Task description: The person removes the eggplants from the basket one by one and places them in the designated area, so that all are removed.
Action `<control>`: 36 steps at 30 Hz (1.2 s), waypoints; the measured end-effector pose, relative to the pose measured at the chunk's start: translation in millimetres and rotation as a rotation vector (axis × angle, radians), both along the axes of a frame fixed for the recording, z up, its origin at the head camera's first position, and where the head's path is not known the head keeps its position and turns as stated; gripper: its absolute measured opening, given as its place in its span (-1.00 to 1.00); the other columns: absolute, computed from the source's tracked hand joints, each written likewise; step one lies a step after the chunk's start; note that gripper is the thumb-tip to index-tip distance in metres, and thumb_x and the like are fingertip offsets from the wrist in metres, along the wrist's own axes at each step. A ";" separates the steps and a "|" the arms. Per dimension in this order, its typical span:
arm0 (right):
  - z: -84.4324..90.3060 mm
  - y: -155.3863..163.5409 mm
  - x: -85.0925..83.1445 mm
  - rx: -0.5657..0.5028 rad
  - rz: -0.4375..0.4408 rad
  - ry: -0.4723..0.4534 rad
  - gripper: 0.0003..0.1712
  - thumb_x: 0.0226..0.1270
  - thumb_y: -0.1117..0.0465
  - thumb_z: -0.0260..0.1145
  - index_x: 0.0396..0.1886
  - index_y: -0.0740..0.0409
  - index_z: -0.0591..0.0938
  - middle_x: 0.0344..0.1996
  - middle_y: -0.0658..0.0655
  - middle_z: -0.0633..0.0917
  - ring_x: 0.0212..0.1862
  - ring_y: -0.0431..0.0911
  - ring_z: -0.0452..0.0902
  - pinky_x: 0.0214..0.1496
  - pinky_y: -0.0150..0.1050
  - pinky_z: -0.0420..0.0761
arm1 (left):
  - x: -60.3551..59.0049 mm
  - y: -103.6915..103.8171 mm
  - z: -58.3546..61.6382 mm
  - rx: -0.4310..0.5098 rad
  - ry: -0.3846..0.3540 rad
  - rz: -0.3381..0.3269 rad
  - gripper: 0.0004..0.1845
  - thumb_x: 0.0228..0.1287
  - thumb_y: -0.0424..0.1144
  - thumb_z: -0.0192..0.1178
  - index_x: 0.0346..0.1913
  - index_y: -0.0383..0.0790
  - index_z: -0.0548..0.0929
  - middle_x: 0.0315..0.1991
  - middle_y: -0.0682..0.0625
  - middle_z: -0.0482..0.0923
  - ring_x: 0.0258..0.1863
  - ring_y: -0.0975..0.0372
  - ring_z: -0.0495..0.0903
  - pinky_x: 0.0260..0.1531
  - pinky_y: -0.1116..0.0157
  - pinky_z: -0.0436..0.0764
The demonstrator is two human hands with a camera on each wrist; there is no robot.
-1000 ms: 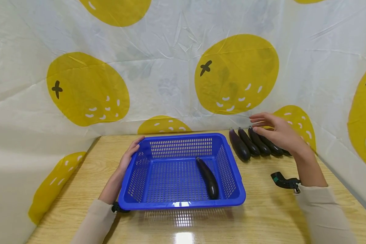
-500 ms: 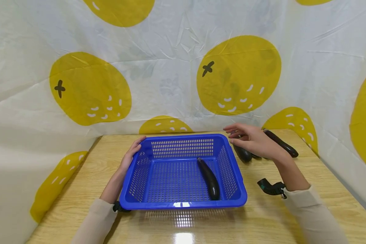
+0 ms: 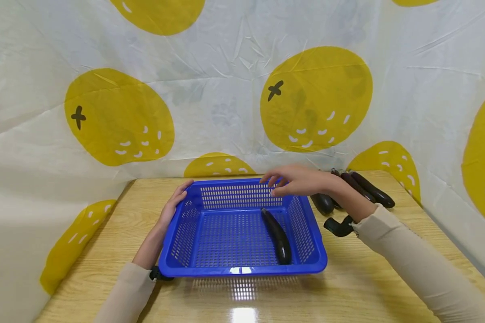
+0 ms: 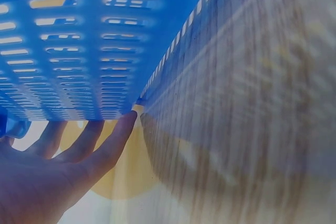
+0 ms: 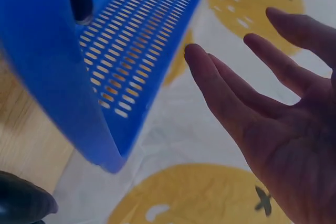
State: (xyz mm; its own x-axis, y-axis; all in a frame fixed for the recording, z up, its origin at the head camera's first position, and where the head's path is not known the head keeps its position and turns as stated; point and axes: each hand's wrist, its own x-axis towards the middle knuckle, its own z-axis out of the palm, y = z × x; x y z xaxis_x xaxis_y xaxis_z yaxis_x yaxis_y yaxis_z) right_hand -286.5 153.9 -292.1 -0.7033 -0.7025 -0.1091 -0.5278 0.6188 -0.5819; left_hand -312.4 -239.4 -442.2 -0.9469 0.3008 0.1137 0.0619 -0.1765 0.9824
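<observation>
A blue plastic basket (image 3: 242,271) with slotted walls holds one dark eggplant (image 3: 276,235), lying lengthwise on the right side of its floor. At the basket's back left corner, my left hand (image 3: 171,206) grips the rim; in the left wrist view its fingers (image 4: 107,148) reach along the outer wall. My right hand (image 3: 299,180) hangs over the back right rim with nothing in it, and the right wrist view shows its fingers (image 5: 215,90) spread and apart from the basket. Several more eggplants (image 3: 372,188) lie on the table to the right, partly hidden behind my right wrist.
The wooden table (image 3: 347,273) extends on both sides of the basket. A white cloth (image 3: 222,103) with yellow fruit prints rises behind and at the sides. Each wrist carries a black strap mount (image 3: 339,226).
My right hand has travelled left, from above the row of eggplants to over the basket's back right rim, empty throughout. The left hand, basket and eggplant inside keep their places.
</observation>
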 end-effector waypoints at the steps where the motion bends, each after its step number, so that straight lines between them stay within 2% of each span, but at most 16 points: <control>1: -0.5 -4.4 -2.9 0.024 0.012 -0.039 -0.52 0.55 0.12 0.25 0.40 0.02 0.52 0.28 0.23 0.63 0.23 0.12 0.65 0.09 -0.09 0.72 | 0.3 0.1 0.2 0.000 -0.004 0.001 -0.44 0.72 -0.18 -0.35 0.66 -0.15 0.00 0.43 0.11 0.24 0.28 0.35 0.42 0.22 0.42 0.50; 4: -2.9 -14.7 -10.6 0.094 0.025 -0.168 -0.49 0.55 0.11 0.25 0.42 0.05 0.49 0.24 0.27 0.62 0.13 0.06 0.68 0.01 -0.15 0.75 | 1.0 0.5 0.9 -0.004 -0.008 0.001 -0.44 0.72 -0.18 -0.36 0.66 -0.15 -0.01 0.44 0.11 0.23 0.28 0.34 0.42 0.22 0.40 0.51; 7: -5.5 -21.8 -16.5 0.157 0.019 -0.291 -0.49 0.56 0.09 0.24 0.42 0.07 0.48 0.11 0.25 0.63 0.02 0.03 0.66 0.04 -0.09 0.75 | 1.5 1.0 1.5 -0.005 -0.008 0.001 -0.43 0.72 -0.17 -0.35 0.67 -0.16 -0.02 0.44 0.11 0.22 0.28 0.34 0.42 0.23 0.39 0.51; 9: -8.0 -24.7 -19.1 0.199 -0.010 -0.365 -0.51 0.55 0.07 0.25 0.39 0.03 0.51 0.10 0.20 0.61 0.06 0.05 0.62 0.09 -0.03 0.74 | 1.4 1.6 1.5 -0.004 -0.009 0.003 -0.43 0.72 -0.17 -0.36 0.66 -0.16 -0.02 0.44 0.11 0.22 0.28 0.35 0.42 0.23 0.40 0.50; 13: -13.6 -28.7 -22.8 0.270 -0.071 -0.511 -0.58 0.54 0.06 0.27 0.32 0.01 0.56 0.25 0.19 0.55 0.18 0.17 0.61 0.12 0.05 0.72 | 1.1 2.6 1.6 0.000 -0.015 0.003 -0.44 0.72 -0.17 -0.35 0.66 -0.14 -0.01 0.44 0.11 0.22 0.29 0.35 0.42 0.23 0.39 0.51; 16: -17.7 -32.0 -24.4 0.329 -0.098 -0.606 -0.57 0.54 0.08 0.27 0.32 0.05 0.56 0.26 0.27 0.54 0.21 0.26 0.61 0.09 0.09 0.73 | 0.9 3.0 1.6 0.003 -0.015 -0.001 -0.44 0.72 -0.17 -0.36 0.66 -0.15 -0.01 0.44 0.12 0.23 0.29 0.34 0.42 0.24 0.39 0.50; 22: -24.8 -40.0 -26.0 0.427 -0.102 -0.681 -0.50 0.54 0.06 0.27 0.39 0.06 0.53 0.19 0.31 0.63 0.17 0.29 0.65 0.00 0.09 0.75 | 1.2 2.8 0.2 0.017 -0.013 0.003 -0.44 0.72 -0.18 -0.36 0.66 -0.16 0.00 0.37 0.16 0.31 0.26 0.35 0.45 0.23 0.39 0.51; 29: -30.4 -47.6 -27.0 0.472 -0.092 -0.758 -0.48 0.55 0.07 0.25 0.41 0.08 0.51 0.10 0.43 0.65 0.18 0.31 0.63 0.02 0.18 0.73 | 0.4 3.2 -0.7 0.027 -0.016 -0.004 -0.44 0.72 -0.19 -0.35 0.66 -0.17 -0.01 0.37 0.14 0.32 0.27 0.33 0.46 0.23 0.38 0.52; 36: -32.3 -53.4 -30.2 0.492 -0.095 -0.804 -0.49 0.56 0.07 0.24 0.41 0.09 0.49 0.12 0.38 0.61 0.20 0.32 0.60 0.02 0.22 0.72 | -0.4 1.5 0.8 0.015 -0.019 -0.006 -0.43 0.72 -0.16 -0.34 0.66 -0.15 -0.02 0.42 0.11 0.27 0.28 0.34 0.44 0.22 0.39 0.52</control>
State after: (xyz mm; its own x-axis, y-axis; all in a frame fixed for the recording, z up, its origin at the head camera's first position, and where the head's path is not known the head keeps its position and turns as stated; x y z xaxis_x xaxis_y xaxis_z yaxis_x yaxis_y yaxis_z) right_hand -316.7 100.5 -324.4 -0.3407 -0.3923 -0.8544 -0.0166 0.9111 -0.4118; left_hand -312.8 -237.9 -441.4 -0.9472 0.3045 0.1007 0.0426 -0.1919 0.9805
